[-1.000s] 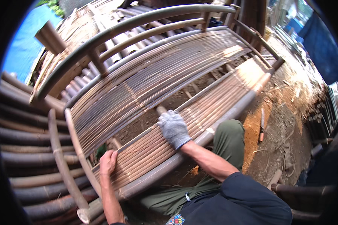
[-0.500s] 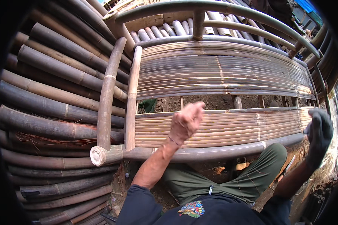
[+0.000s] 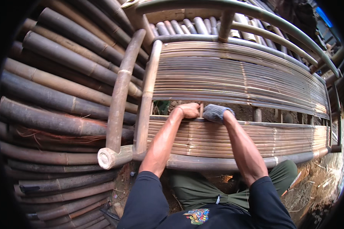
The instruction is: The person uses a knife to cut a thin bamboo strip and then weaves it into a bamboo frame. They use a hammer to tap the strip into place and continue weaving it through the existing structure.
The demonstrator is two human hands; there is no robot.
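Observation:
A bamboo bench (image 3: 214, 164) stands before me, with an open gap between two panels of its slatted seat. My bare left hand (image 3: 187, 110) reaches over the near panel into the gap, its fingers curled at the bamboo slat (image 3: 160, 118) along the panel's far edge. Close to its right, my right hand (image 3: 215, 113), in a grey glove, is bent over the same slat. Between the hands a short upright bamboo strip (image 3: 201, 110) shows. The undersides of both hands and some fingertips are hidden. The far slat panel (image 3: 202, 72) lies beyond the gap.
Dark bamboo poles (image 3: 53, 99) are stacked to the left, beside the bench's armrest (image 3: 120, 91). A curved backrest rail (image 3: 271, 15) runs along the far side. More cut bamboo (image 3: 200, 26) lies behind it. A knife (image 3: 292, 182) lies on the ground at right.
My right hand has come from the bench's right end to beside my left hand. My left hand has gone from above the near slats to the gap's edge. The view has shifted.

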